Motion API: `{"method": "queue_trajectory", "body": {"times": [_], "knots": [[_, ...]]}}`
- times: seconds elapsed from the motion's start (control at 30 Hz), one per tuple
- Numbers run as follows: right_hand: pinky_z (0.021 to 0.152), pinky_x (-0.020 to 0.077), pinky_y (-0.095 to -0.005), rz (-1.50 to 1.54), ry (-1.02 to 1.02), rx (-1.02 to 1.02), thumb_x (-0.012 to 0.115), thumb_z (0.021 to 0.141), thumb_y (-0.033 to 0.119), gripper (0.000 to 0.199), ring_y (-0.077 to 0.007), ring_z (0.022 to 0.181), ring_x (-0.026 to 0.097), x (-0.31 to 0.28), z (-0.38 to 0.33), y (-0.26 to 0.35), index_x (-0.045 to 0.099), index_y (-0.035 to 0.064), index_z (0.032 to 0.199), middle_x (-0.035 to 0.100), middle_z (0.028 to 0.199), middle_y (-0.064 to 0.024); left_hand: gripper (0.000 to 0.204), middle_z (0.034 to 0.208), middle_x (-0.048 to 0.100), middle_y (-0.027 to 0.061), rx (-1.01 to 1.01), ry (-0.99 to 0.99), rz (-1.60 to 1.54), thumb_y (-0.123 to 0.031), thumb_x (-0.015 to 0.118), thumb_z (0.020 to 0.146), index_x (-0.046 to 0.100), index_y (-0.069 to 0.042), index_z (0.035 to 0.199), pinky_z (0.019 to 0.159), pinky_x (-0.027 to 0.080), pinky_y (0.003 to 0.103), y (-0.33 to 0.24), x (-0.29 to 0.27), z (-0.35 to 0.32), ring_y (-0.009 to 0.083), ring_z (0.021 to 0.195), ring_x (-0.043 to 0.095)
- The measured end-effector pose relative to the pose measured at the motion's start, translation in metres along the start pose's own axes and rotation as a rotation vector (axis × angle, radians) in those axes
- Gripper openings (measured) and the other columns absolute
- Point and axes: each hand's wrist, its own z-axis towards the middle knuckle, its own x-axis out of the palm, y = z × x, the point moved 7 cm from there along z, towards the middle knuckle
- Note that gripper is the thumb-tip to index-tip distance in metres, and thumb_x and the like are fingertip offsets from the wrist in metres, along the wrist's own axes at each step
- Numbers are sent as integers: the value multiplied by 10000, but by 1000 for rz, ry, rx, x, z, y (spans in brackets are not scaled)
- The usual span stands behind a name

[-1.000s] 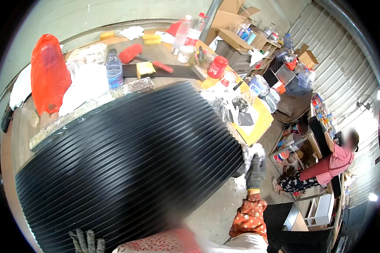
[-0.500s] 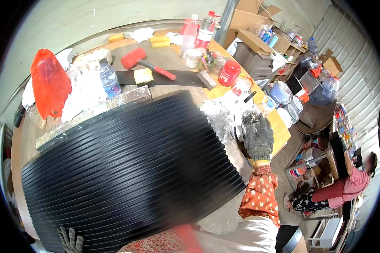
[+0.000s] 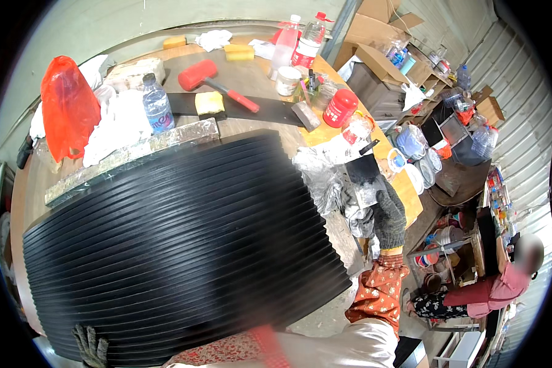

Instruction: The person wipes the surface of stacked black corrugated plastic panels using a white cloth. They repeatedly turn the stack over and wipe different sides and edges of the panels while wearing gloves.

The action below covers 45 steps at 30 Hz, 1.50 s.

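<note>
A large black ribbed panel (image 3: 184, 245) fills the near middle of the table, its ridges running crosswise. My left hand (image 3: 91, 347), in a dark grey knit glove, rests open on the panel's near left edge with fingers stretched out. To the right of the panel, my gloved right hand (image 3: 389, 214) is closed around a flat scraper (image 3: 365, 172), blackened at its far end and pale near the fingers. Under and beside the scraper lie crumpled, black-stained rags (image 3: 319, 175). The right fingers are partly hidden behind the back of the glove.
A stone-like bar (image 3: 135, 156) borders the panel's far edge. Beyond are a red mallet (image 3: 197, 74), a yellow sponge (image 3: 209, 103), a water bottle (image 3: 157, 107), a red jar (image 3: 340, 108) and a red bag (image 3: 67, 110). A person in pink (image 3: 497, 285) stands at far right.
My right hand has turned and lifted the scraper from the rags, so its flat blade now shows. My left hand stays on the panel. The whole view has shifted slightly.
</note>
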Motion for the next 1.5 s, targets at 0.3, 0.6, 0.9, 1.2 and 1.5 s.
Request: {"method": "queue_trajectory", "body": {"times": [0.3,0.6,0.9,1.2,1.5], "knots": [[787,533,-288,-954,147,-139,714,938,189,485,-171,851,668,109,-42,33,568,71,1385,680,1152,-122,684,1622,281,192,-6,-1,90,-266,485,878,323,-213,1540,1149,192,734,12,12,-10,558,1458,237],[1084,421,-495,-1422,487,-440,865,748,298,681,-436,1306,481,171,-82,-4,579,111,1337,505,1386,-234,721,1630,269,188,-5,8,86,-266,493,832,346,-235,1537,1160,148,736,12,23,-16,551,1466,224],[1041,456,-479,-1376,442,-564,789,838,289,586,-411,1257,529,170,-62,-5,583,114,1358,533,1362,-232,737,1614,296,185,-21,-24,98,-284,545,791,378,-223,1507,1144,144,763,17,31,-16,565,1459,224],[1036,429,-531,-1578,430,-401,599,933,397,566,-440,1285,498,235,58,-9,502,186,1449,445,1473,-214,776,1591,318,188,-76,2,113,-307,595,727,399,-216,1473,1150,173,747,17,26,-19,557,1452,246],[959,464,-542,-1679,627,-383,595,936,360,517,-477,1138,545,241,61,-37,503,176,1411,463,1407,-237,634,1595,329,166,-94,-36,55,-284,510,864,387,-241,1485,1134,199,760,12,25,-19,536,1449,278]]}}
